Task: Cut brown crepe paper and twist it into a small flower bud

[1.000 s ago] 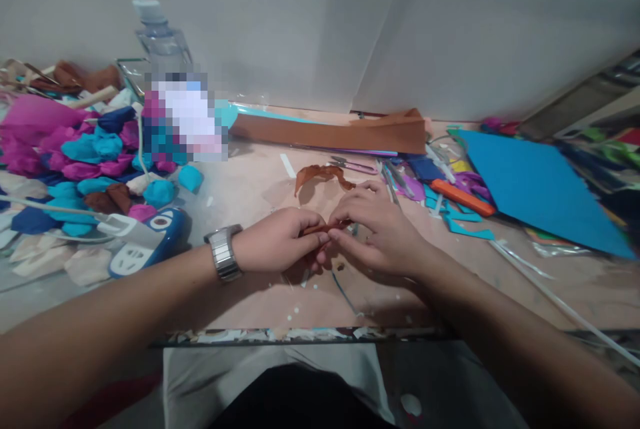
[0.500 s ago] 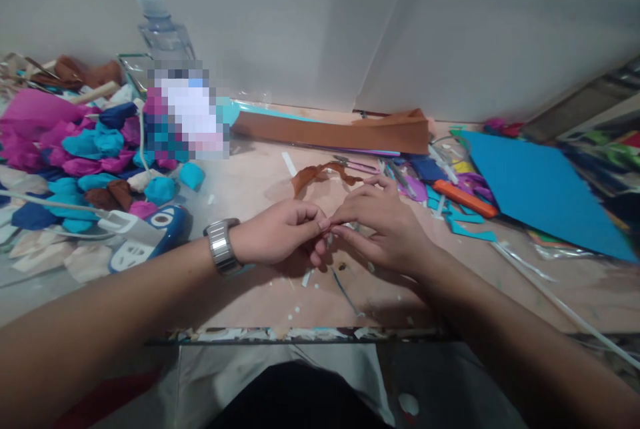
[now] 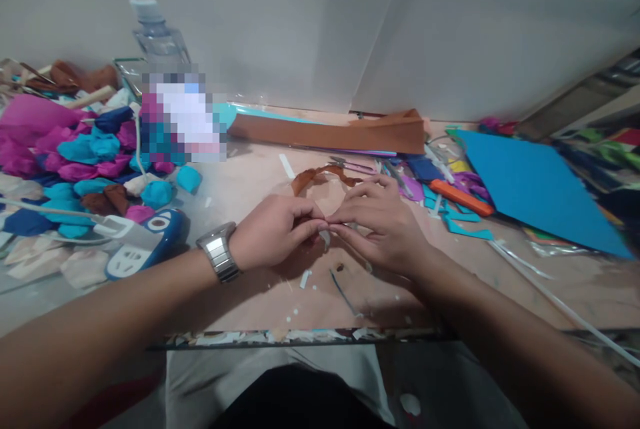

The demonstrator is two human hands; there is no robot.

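My left hand [image 3: 273, 237], with a metal watch on its wrist, is closed in a pinch at the middle of the table. My right hand [image 3: 383, 222] meets it fingertip to fingertip, also pinched. Between the fingertips they hold a small piece that I cannot make out; it is mostly hidden by the fingers. Just behind the hands lies a crumpled strip of brown paper [image 3: 320, 177] on the table.
A heap of pink, teal and blue paper balls [image 3: 85, 155] fills the left side, with a plastic bottle [image 3: 157, 39] behind and a blue-white glue gun [image 3: 143, 245] in front. A brown paper roll [image 3: 330, 132], scissors [image 3: 357, 165], an orange cutter [image 3: 457, 197] and a blue sheet [image 3: 535, 185] lie right.
The rolled brown piece that showed between my fingers a second ago is now hidden. Both hands have shifted slightly away from me and stay pinched together.
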